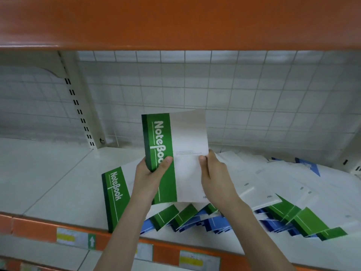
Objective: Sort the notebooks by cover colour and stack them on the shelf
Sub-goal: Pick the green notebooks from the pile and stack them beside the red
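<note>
A: What lies nearest along the shelf's front edge?

B: The orange front lip (39, 227) with its price labels (75, 239). Just behind it, a fanned spread of green and blue notebooks (214, 222) runs from the middle of the shelf (48, 173) toward the right end, overlapping one another, their coloured spines pointing at the front edge.

A: And left of that spread?

B: A flat green notebook (115, 198) lies with its spine toward the left and its near corner almost at the front lip. Beyond it, the left half of the shelf is bare white surface out to the slotted upright (78, 106).

A: What are the hands doing?

B: Both grasp one raised green notebook (175, 153), held upright above the middle of the shelf. The left hand (150, 173) wraps the green spine edge, thumb across the cover. The right hand (214, 173) pinches the white right edge, thumb in front.

A: How much room above it?

B: Its top edge stands well below the orange upper shelf (175, 22). Its upper right corner curls slightly.

A: And farthest back?

B: A white wire grid (254, 94) closes the back edge, with a blue notebook (310, 166) near the back right corner.
</note>
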